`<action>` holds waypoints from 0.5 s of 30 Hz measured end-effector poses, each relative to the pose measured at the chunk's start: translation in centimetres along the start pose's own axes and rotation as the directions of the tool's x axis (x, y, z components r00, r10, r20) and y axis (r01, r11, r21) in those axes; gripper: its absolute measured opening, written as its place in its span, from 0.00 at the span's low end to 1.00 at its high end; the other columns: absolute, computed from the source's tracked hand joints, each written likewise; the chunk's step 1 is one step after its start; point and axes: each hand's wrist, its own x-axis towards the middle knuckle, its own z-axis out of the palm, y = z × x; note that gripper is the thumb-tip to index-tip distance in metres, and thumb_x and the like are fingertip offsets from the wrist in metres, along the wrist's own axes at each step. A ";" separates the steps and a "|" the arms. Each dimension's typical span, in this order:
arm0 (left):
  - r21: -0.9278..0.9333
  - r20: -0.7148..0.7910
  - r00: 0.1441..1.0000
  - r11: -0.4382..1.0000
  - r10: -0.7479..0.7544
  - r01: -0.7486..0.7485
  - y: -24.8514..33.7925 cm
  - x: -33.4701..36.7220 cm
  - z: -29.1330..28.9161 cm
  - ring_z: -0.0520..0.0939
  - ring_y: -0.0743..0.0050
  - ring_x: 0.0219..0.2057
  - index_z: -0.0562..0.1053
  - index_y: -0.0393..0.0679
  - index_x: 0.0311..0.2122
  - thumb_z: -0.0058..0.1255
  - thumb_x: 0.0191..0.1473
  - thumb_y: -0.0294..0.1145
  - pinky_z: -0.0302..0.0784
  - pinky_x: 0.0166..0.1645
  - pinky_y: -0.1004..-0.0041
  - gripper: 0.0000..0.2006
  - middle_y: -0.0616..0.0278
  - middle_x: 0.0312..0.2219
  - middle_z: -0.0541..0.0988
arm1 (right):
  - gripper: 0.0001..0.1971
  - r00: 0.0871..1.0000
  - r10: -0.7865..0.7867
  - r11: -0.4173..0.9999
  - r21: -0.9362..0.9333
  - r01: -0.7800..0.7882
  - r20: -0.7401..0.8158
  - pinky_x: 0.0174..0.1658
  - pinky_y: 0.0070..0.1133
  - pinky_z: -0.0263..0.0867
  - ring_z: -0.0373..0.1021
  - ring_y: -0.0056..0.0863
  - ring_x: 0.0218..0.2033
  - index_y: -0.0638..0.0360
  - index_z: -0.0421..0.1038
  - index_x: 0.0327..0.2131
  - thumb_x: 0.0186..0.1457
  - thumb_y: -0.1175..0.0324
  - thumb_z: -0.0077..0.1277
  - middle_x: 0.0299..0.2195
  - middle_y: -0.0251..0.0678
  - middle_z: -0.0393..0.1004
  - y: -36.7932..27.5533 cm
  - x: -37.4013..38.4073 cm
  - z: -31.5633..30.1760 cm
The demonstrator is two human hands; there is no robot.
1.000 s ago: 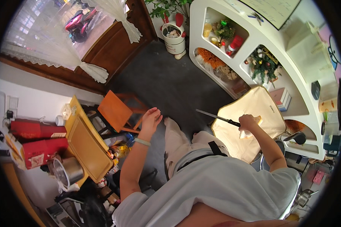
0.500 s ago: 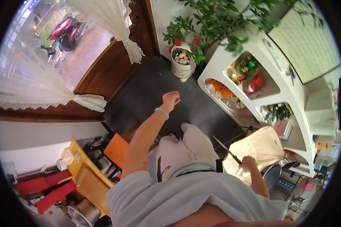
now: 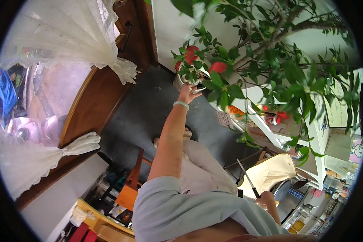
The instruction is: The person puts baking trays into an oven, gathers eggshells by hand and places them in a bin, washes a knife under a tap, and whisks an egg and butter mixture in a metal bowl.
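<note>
My left hand (image 3: 188, 93) reaches out to the white plant pot (image 3: 178, 83) in the far corner, its fingers spread. A pale bangle (image 3: 181, 105) circles that wrist. Whether the fingertips touch the pot or the leaves hanging over it, I cannot tell. In the lower right my right hand (image 3: 266, 198) is closed round the black handle of a long, narrow-bladed knife (image 3: 246, 178). The blade points up and away to the left, in front of a cream cloth (image 3: 272, 174). From the pot's corner a leafy green plant (image 3: 292, 76) spreads across the upper right.
A wooden door (image 3: 105, 90) with white lace curtains (image 3: 80, 36) stands left. White shelving (image 3: 272, 135) with festive ornaments rises on the right, partly behind leaves. An orange-brown wooden chair (image 3: 127, 197) is at my lower left. A round pan (image 3: 283, 190) lies beside the cloth.
My left hand has stretched forward to the pot, and its fingers have spread. The plant now fills more of the view as I have come nearer. The knife stays in my right hand.
</note>
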 end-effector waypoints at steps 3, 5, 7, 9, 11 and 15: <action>0.124 0.119 0.982 0.984 -0.144 0.129 4.7 -3.0 -1.8 0.52 0.49 0.59 0.50 0.41 0.57 0.35 0.57 0.35 0.56 0.55 0.44 0.23 0.57 0.58 0.48 | 0.19 1.000 -0.014 1.000 0.009 0.015 -0.026 0.37 0.29 0.68 0.72 0.38 0.32 0.57 0.76 0.23 0.29 0.52 0.56 0.27 0.43 0.75 -2.9 -1.4 -2.8; 0.212 -0.002 0.988 0.966 -0.153 0.150 8.7 -6.6 -1.9 0.58 0.47 0.56 0.55 0.40 0.53 0.39 0.57 0.34 0.60 0.54 0.44 0.20 0.53 0.55 0.54 | 0.19 0.998 -0.027 0.999 -0.025 0.026 -0.055 0.38 0.29 0.68 0.73 0.37 0.32 0.57 0.76 0.24 0.29 0.53 0.56 0.27 0.42 0.76 -5.6 -1.4 -4.3; 0.283 -0.055 0.988 0.947 -0.145 0.155 12.9 -9.7 -3.3 0.60 0.47 0.55 0.53 0.39 0.54 0.42 0.56 0.34 0.62 0.52 0.44 0.23 0.50 0.54 0.54 | 0.19 0.995 -0.045 0.999 -0.011 0.044 -0.090 0.38 0.28 0.68 0.73 0.38 0.32 0.58 0.76 0.25 0.29 0.54 0.57 0.27 0.42 0.76 -8.8 -1.8 -6.5; 0.417 -0.056 0.981 0.888 -0.188 0.194 17.2 -13.0 -3.8 0.64 0.50 0.53 0.53 0.41 0.55 0.43 0.56 0.33 0.65 0.52 0.52 0.24 0.51 0.55 0.55 | 0.19 0.990 -0.067 0.997 -0.038 0.063 -0.122 0.38 0.28 0.69 0.73 0.38 0.33 0.60 0.76 0.24 0.31 0.54 0.57 0.27 0.42 0.76 -12.9 -2.2 -8.1; 0.518 -0.016 0.976 0.833 -0.216 0.193 21.7 -17.1 -3.9 0.67 0.52 0.51 0.56 0.43 0.55 0.42 0.56 0.33 0.67 0.52 0.56 0.22 0.52 0.53 0.60 | 0.20 0.983 -0.091 0.995 -0.043 0.085 -0.159 0.38 0.28 0.69 0.73 0.38 0.33 0.61 0.76 0.25 0.31 0.53 0.58 0.27 0.43 0.76 -17.5 -1.8 -8.2; 0.583 0.048 0.966 0.792 -0.253 0.179 28.6 -23.9 -4.7 0.71 0.56 0.48 0.59 0.43 0.52 0.41 0.56 0.33 0.69 0.50 0.60 0.19 0.55 0.47 0.67 | 0.20 0.946 -0.185 0.983 -0.036 0.183 -0.265 0.39 0.29 0.69 0.73 0.40 0.35 0.61 0.75 0.27 0.31 0.55 0.58 0.30 0.44 0.75 -26.6 -3.5 -11.2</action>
